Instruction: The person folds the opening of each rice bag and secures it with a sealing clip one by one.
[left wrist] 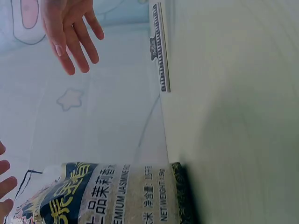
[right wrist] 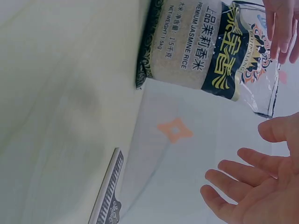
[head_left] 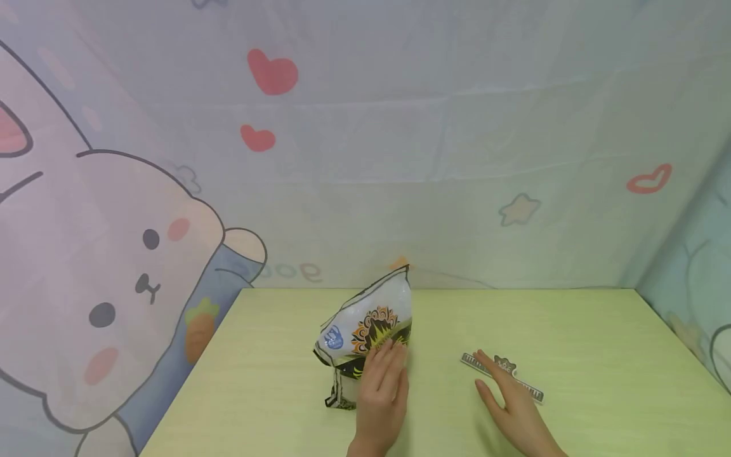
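A bag of jasmine rice point(head_left: 345, 393) stands upright on the table, its clear upper part leaning over; the printed front point(right wrist: 196, 42) faces the right wrist camera. My left hand point(head_left: 381, 397) is at the bag's near side with its fingers extended, and whether it touches the plastic is unclear. Only its fingertips point(left wrist: 5, 184) show in the left wrist view. Over a strip with a piano-key pattern point(head_left: 531, 388) and a dark ornament, my right hand point(head_left: 516, 409) hovers with fingers spread, holding nothing. The strip point(right wrist: 106, 191) lies on the table, partly hidden by that hand in the head view.
The pale yellow-green table point(head_left: 274, 355) ends at a cloth backdrop point(head_left: 457, 127) printed with a rabbit, hearts and stars. At the right, another cloth side point(head_left: 697, 273) borders the table.
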Motion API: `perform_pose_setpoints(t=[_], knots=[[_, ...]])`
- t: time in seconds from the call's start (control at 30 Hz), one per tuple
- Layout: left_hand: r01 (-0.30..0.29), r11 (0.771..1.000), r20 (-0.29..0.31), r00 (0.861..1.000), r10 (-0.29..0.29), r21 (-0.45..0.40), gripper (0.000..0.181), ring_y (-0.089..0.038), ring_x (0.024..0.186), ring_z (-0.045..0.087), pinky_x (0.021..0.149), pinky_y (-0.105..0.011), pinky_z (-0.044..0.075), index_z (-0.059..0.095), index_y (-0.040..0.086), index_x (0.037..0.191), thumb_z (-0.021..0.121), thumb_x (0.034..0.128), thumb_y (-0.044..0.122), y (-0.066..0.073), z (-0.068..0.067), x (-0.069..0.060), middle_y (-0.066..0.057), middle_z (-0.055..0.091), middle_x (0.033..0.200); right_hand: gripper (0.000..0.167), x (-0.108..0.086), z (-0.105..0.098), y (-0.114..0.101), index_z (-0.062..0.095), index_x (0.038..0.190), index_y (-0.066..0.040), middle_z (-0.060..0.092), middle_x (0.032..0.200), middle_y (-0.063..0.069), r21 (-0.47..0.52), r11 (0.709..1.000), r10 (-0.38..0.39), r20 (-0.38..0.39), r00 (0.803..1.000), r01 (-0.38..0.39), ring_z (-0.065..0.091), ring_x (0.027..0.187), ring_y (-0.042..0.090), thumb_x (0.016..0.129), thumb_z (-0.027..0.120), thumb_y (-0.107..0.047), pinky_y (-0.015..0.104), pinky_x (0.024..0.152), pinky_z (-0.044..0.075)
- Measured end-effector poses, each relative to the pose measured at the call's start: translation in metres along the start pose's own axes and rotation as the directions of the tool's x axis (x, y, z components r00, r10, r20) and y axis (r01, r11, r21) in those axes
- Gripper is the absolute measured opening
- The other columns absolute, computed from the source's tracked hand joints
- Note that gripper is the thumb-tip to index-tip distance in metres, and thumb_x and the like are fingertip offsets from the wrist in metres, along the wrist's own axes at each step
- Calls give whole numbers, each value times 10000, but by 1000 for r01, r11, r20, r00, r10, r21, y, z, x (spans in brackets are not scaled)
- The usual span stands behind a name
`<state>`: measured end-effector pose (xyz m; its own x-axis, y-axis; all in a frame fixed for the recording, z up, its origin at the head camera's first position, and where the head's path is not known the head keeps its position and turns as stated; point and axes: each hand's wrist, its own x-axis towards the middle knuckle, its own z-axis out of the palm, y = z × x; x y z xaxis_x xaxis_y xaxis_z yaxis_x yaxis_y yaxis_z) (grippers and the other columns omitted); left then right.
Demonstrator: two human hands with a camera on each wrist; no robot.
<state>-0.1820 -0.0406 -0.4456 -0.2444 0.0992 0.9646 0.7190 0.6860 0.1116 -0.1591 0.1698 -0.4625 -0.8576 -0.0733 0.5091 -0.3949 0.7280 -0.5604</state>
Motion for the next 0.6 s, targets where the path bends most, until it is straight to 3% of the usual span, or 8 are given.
perform_pose_setpoints(t=[0.17, 0.27, 0.4, 0.47, 0.6], knots=[[-52, 998, -89, 995, 55, 29, 201, -294, 960, 613, 986, -382, 393, 651, -10, 1007, 534, 880, 94, -7, -7, 5, -131, 669, 965, 413, 4, 1, -5, 482, 1265, -85, 512, 1282, 133, 24, 999, -24, -17, 1000, 24, 496, 1133, 311, 862, 572, -106, 485, 882, 418], [-96, 994, -149, 984, 102, 49, 181, -299, 923, 626, 1011, -393, 369, 664, -27, 956, 544, 868, 76, -12, -11, 9, -134, 678, 913, 406, 7, 3, -9, 514, 1234, -95, 533, 1265, 108, 37, 998, -51, -55, 997, 53, 498, 1154, 220, 838, 602, -89, 228, 950, 408], [-130, 989, -227, 964, 142, 66, 181, -301, 907, 630, 1060, -395, 306, 670, -48, 914, 545, 869, 74, -15, -17, 15, -144, 681, 846, 418, 11, 6, -15, 553, 1195, -110, 564, 1232, 87, 81, 991, -96, -130, 987, 107, 478, 1159, 59, 793, 639, -34, -18, 945, 205], [-137, 988, -258, 955, 149, 63, 185, -301, 927, 623, 1079, -398, 274, 666, -65, 906, 546, 868, 71, -18, -19, 16, -152, 678, 833, 430, 14, 7, -18, 565, 1184, -126, 576, 1218, 76, 95, 986, -117, -162, 980, 133, 492, 1143, 35, 778, 646, -12, -15, 945, 222], [-130, 988, -300, 942, 148, 80, 191, -325, 963, 598, 1086, -416, 253, 656, -89, 899, 557, 864, 71, -26, -24, 18, -179, 672, 853, 416, 19, 9, -24, 585, 1156, -115, 592, 1193, 75, 109, 976, -163, -192, 968, 186, 552, 1097, 147, 764, 652, 8, 1, 940, 262]])
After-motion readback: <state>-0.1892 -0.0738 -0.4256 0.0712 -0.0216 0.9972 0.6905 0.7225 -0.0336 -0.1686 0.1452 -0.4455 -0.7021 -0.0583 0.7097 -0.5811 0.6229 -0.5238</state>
